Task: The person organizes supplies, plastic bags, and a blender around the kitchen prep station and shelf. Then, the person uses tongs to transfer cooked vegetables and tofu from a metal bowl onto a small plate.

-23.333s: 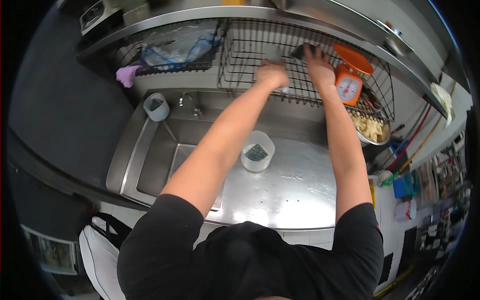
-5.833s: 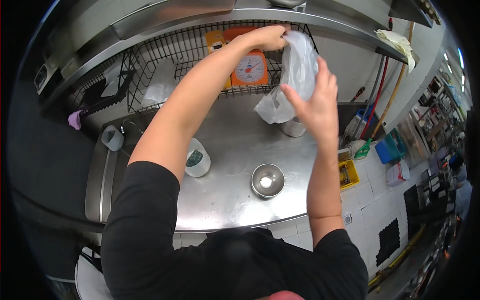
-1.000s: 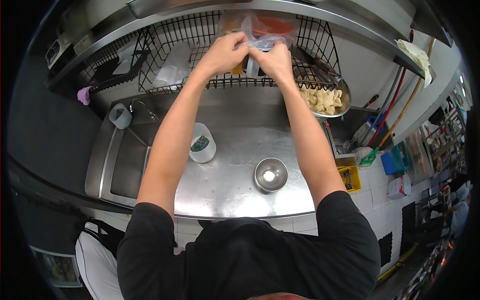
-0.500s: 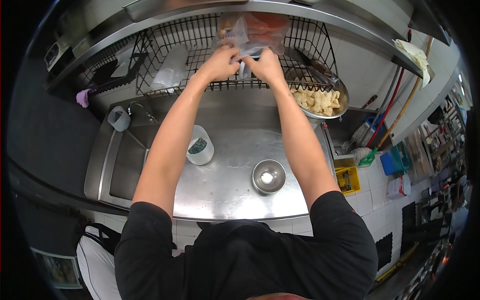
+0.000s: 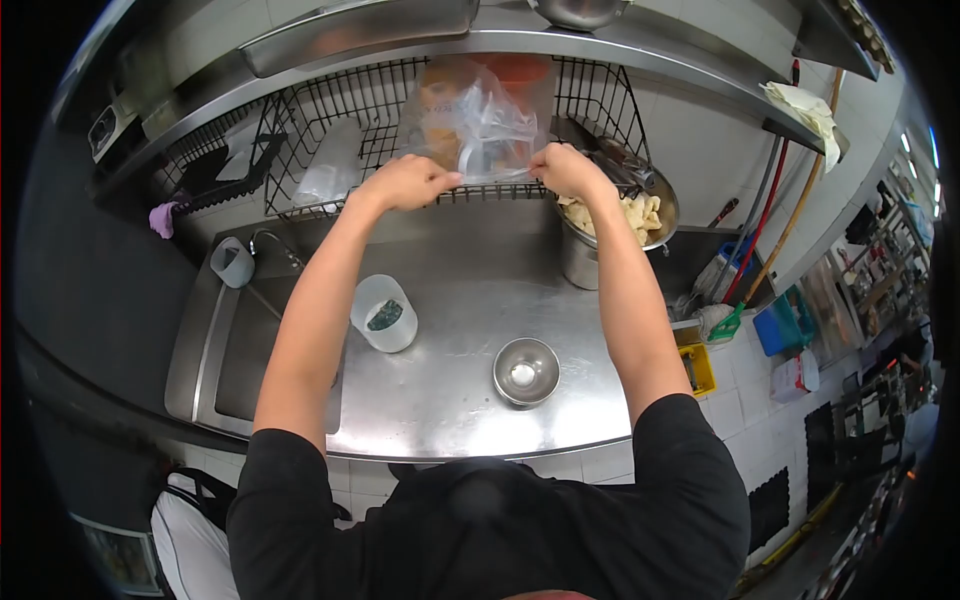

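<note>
A clear plastic bag (image 5: 490,120) is stretched between my two hands at the front of the wire rack (image 5: 375,138). My left hand (image 5: 410,182) pinches its lower left corner, and my right hand (image 5: 568,170) pinches the lower right corner. Orange and yellow things show blurred through the plastic. Below, on the steel counter (image 5: 450,400), a white container (image 5: 384,314) holds a dark green pad. A small metal bowl (image 5: 526,372) stands to its right.
A large metal bowl (image 5: 668,205) of pale pieces rests on a metal pot (image 5: 580,262) beside my right forearm. At the left are a sink (image 5: 262,355), a faucet (image 5: 268,240) and a grey cup (image 5: 232,262). A steel shelf (image 5: 560,42) runs above the rack.
My hands have moved apart, and the bag, bunched between them before, is now spread wide. The metal pot under the large bowl shows more. The view has shifted slightly.
</note>
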Demonstrator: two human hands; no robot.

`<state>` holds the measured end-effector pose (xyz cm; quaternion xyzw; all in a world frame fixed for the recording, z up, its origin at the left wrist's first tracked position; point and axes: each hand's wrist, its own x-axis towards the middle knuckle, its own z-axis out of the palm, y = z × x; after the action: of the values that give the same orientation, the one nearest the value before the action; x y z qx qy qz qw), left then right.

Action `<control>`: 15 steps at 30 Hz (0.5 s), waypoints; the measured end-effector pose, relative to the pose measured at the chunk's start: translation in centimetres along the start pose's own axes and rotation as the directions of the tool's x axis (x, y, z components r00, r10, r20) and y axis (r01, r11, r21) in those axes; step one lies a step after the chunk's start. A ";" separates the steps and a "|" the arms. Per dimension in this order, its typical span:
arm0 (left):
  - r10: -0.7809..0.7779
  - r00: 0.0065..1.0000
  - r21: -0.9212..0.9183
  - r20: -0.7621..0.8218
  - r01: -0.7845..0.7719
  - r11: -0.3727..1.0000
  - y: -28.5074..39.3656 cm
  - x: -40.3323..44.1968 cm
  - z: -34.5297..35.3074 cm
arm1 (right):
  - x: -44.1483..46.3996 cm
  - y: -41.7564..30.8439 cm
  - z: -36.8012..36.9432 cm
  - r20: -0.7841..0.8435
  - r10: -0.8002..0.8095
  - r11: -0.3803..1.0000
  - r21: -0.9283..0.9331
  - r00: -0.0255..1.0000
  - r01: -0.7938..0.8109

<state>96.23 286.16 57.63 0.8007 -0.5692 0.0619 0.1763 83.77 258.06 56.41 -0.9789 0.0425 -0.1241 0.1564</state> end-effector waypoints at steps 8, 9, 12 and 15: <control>-0.398 0.917 -0.242 0.015 0.390 0.888 -5.6 1.2 -0.9 | 1.6 1.4 -2.8 -0.071 0.114 0.963 0.253 0.991 -0.093; -0.497 0.865 -0.313 -0.059 0.457 0.833 -5.4 1.3 -1.3 | 1.8 1.4 -2.3 -0.211 0.200 0.941 0.313 0.957 -0.128; -0.351 0.928 -0.479 -0.127 0.252 0.841 -5.0 2.7 1.2 | 2.1 0.3 -0.9 -0.124 0.113 0.973 0.213 0.986 -0.085; -0.200 0.979 -0.207 0.025 0.201 0.957 -7.6 4.7 5.2 | 4.2 0.6 2.1 0.066 0.026 0.996 0.079 0.997 -0.031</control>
<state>104.38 282.30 52.58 0.8315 -0.4887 -0.0177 0.2636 88.33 257.59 55.30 -0.9747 0.0464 -0.0914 0.1984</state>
